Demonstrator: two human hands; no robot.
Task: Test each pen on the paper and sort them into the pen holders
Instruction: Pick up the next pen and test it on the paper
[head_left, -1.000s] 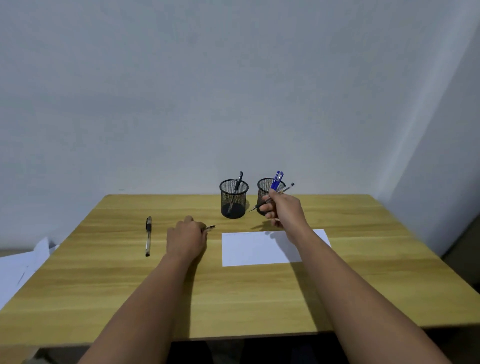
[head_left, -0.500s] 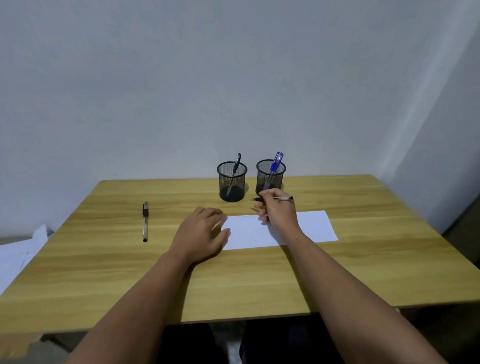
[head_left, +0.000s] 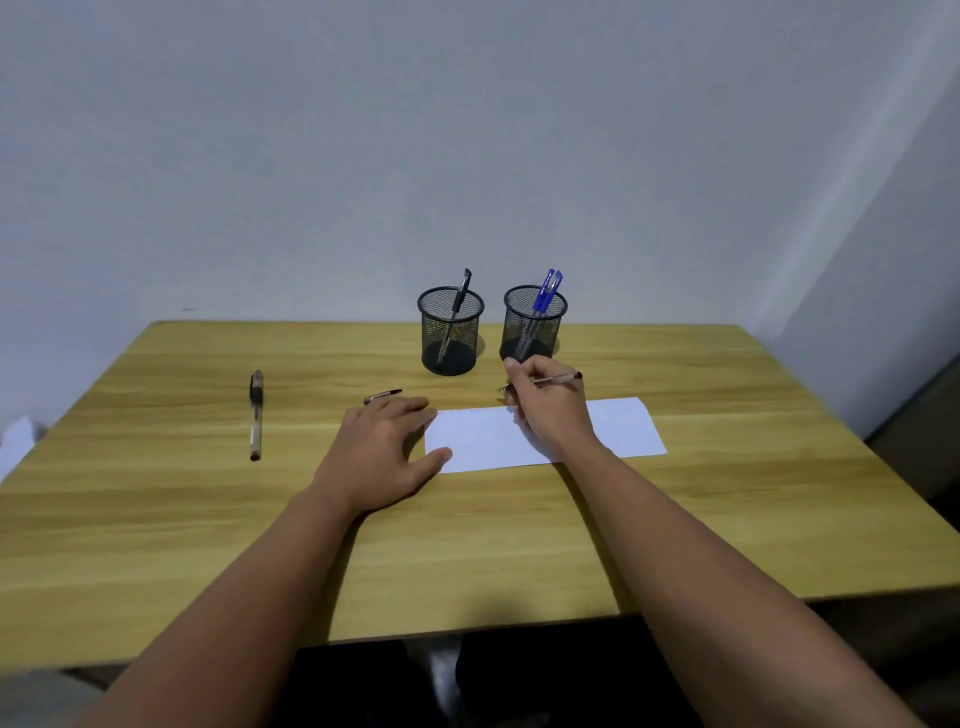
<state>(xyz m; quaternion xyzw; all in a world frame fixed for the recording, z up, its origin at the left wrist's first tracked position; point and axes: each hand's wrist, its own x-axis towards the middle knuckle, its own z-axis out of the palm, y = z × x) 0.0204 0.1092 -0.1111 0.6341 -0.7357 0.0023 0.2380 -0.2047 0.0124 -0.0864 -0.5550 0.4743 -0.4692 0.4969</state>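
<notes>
My right hand (head_left: 551, 410) grips a clear pen (head_left: 558, 380) in a writing hold over the far left part of the white paper (head_left: 623, 428). Flat on the table, my left hand (head_left: 382, 454) lies with straight fingers, its thumb and fingertips on the paper's left edge. A small pen cap (head_left: 383, 396) lies just beyond its fingers. Two black mesh holders stand at the back: the left holder (head_left: 450, 332) has one black pen, the right holder (head_left: 533, 322) has blue pens (head_left: 545, 291). Another pen (head_left: 255, 414) lies far left.
The wooden table (head_left: 467, 519) meets a grey wall at its far edge. White crumpled paper (head_left: 18, 439) shows off the table's left side. The near half of the table holds only my forearms.
The right hand came down from the right holder to the paper with the pen. The left hand opened, let go of the cap and flattened onto the paper's left edge.
</notes>
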